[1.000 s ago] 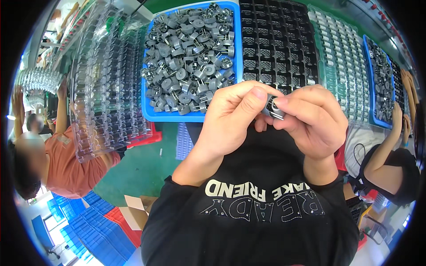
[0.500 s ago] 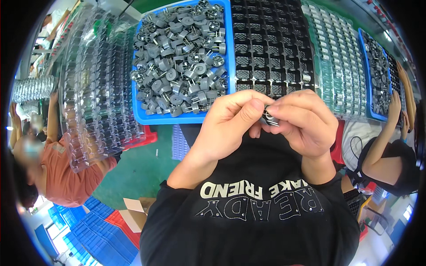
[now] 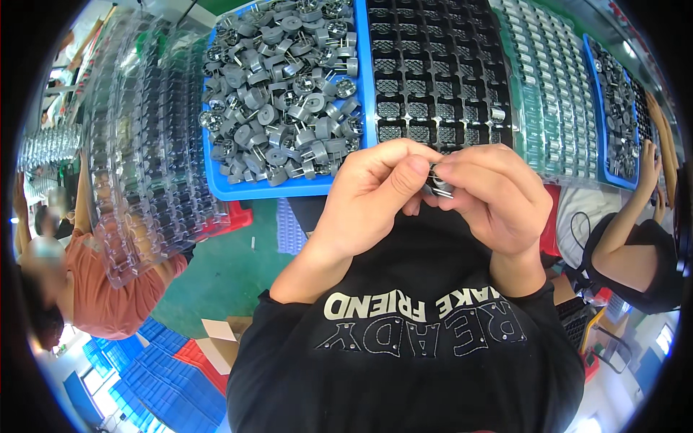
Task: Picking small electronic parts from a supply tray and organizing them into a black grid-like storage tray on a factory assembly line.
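In front of my chest, both hands meet around a small dark round part with metal pins (image 3: 439, 187). My left hand (image 3: 368, 198) has its thumb and forefinger closed at the part's left side. On the other side, the bent fingers of my right hand (image 3: 502, 206) pinch the part and cover much of it. Its pins stick out toward the lower right. Just beyond my left hand is a blue tray (image 3: 271, 191) heaped with grey round pinned parts (image 3: 281, 94). Past my fingertips lies a black tray of square pockets (image 3: 422, 86), with one silvery piece (image 3: 497, 114) near its right edge.
Clear plastic trays (image 3: 148, 137) stand at the left. To the right are a tray with rows of silvery cylinders (image 3: 552, 94) and another blue tray of parts (image 3: 613, 115). People sit on either side. Blue crates (image 3: 166, 375) and an open carton (image 3: 220, 343) are behind at left.
My view has shifted slightly, so the trays sit a little further left. Both hands stay on the part, which has turned a little between my fingers.
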### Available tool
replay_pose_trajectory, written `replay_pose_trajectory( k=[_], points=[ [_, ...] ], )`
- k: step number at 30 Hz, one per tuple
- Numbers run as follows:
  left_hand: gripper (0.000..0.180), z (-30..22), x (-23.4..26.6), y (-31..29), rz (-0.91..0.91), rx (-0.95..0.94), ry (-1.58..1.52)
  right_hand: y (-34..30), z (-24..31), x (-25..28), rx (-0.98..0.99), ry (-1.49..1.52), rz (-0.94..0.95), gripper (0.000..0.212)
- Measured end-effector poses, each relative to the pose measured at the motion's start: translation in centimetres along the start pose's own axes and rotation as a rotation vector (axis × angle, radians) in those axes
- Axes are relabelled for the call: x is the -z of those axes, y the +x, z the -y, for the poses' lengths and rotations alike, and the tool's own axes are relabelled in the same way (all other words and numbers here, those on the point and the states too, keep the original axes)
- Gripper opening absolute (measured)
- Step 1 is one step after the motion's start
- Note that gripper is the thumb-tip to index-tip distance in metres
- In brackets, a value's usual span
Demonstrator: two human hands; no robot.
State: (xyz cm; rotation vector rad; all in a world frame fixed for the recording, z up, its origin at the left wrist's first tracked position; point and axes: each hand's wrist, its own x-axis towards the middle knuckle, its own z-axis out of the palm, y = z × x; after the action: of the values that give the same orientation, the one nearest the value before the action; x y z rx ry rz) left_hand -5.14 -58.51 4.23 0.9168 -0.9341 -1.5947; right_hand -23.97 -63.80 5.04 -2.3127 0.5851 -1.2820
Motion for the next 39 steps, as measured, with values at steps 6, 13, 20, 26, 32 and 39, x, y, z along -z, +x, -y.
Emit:
replay_pose_trajectory(
  k=[6, 13, 20, 26, 32, 39],
  points=[
    [0.033, 0.5, 0.5, 0.2, 0.069, 0.074, -0.030, -0.3, 0.6, 0.2, -0.049, -0.069, 0.015, 0.023],
    [0.048, 0.9, -1.4, -0.9, 0.005, 0.070, 0.036, -3.0, 0.9, 0.5, -0.185, 0.091, -0.088, 0.020],
    [0.046, -1.2, 0.2, -0.7, -0.358, -0.204, 0.939, -3.0, -2.2, 6.0, -0.500, -0.550, 0.087, 0.011],
    [0.041, -4.1, 4.5, 1.8, -0.437, -0.404, 1.602, -2.2, -4.2, 6.0, -0.454, -0.583, 0.329, 0.010],
    [0.036, -4.1, 6.2, 4.6, -0.491, -0.325, 1.843, -0.5, -7.6, 9.1, -0.590, -0.487, 0.190, 0.017],
    [0.025, -5.0, 6.0, 5.7, -0.473, -0.183, 2.002, -1.9, -13.1, 12.6, -0.903, -0.774, 0.173, 0.039]
  ],
)
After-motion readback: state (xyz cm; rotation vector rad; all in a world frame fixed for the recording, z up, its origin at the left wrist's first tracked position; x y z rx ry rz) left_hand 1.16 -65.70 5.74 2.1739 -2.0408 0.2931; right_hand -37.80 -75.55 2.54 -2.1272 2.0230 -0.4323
